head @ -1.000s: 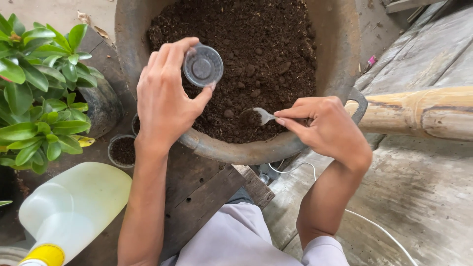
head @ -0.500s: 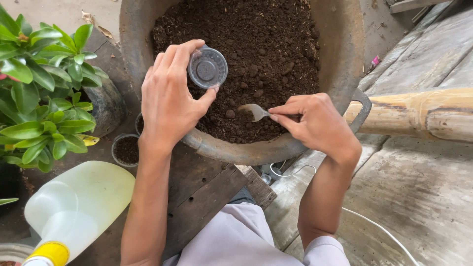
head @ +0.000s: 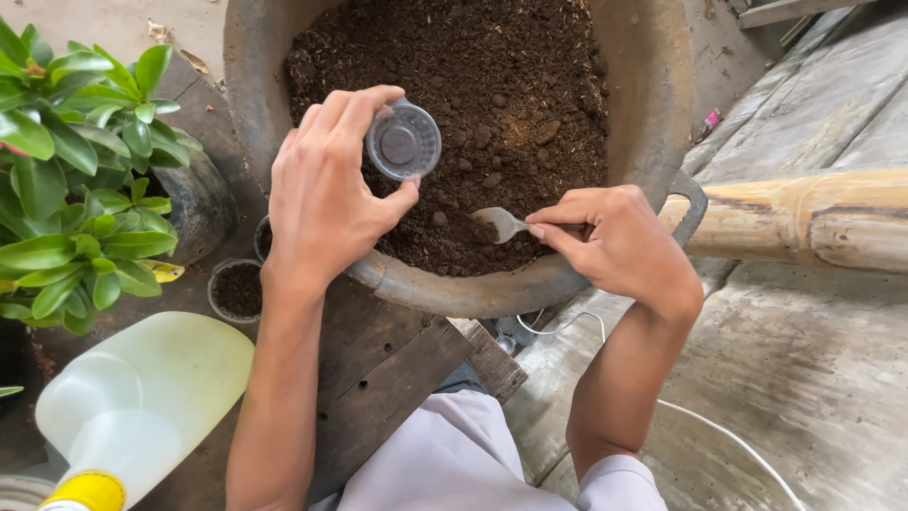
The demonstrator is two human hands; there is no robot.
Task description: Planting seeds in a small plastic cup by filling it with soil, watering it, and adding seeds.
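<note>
My left hand (head: 326, 199) holds a small clear plastic cup (head: 404, 142) over a big round basin (head: 653, 104) full of dark soil (head: 473, 85). The cup looks empty and is tipped toward me. My right hand (head: 619, 246) pinches the handle of a small metal spoon (head: 499, 223), whose bowl rests at the soil's near edge, below and right of the cup. Both forearms reach in from the bottom of the view.
A leafy green potted plant (head: 76, 170) stands at the left. Two small cups with soil (head: 236, 289) sit by the basin's near left side. A pale plastic bottle with a yellow cap (head: 132, 407) lies at the lower left. A thick bamboo pole (head: 804, 218) crosses the right.
My right hand has drawn the spoon slightly left and nearer along the soil's edge. My left hand and the cup have stayed almost still.
</note>
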